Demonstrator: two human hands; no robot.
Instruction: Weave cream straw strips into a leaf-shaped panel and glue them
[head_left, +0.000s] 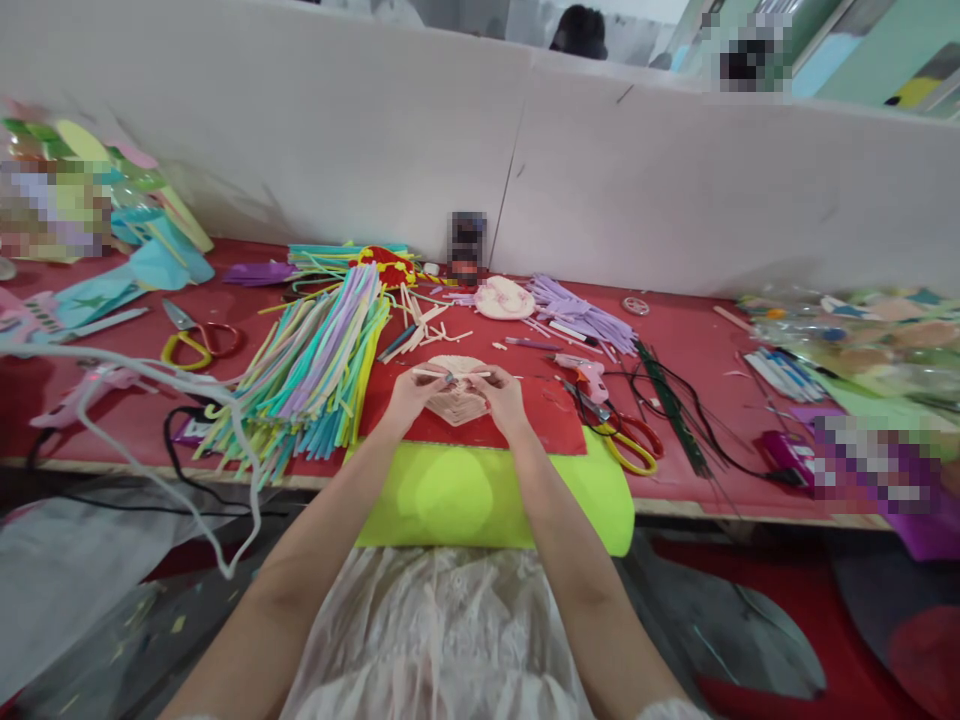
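Here's the left hand [412,394] and the right hand [503,392], fingertips drawn narrow, both pinching pale stem [422,373] (one length or two, I can't tell) over the beige craft piece [457,407], which lies on the red sheet [555,418]. Colourful stems [307,365] fan out leftward; a pink glue gun [590,377] sits rightward.

Hands [409,394] [505,394] btwn 2 prs scissors [195,328] [610,421]

There are two hands [411,392], two pairs of scissors [178,316] and two pink glue guns [589,378].
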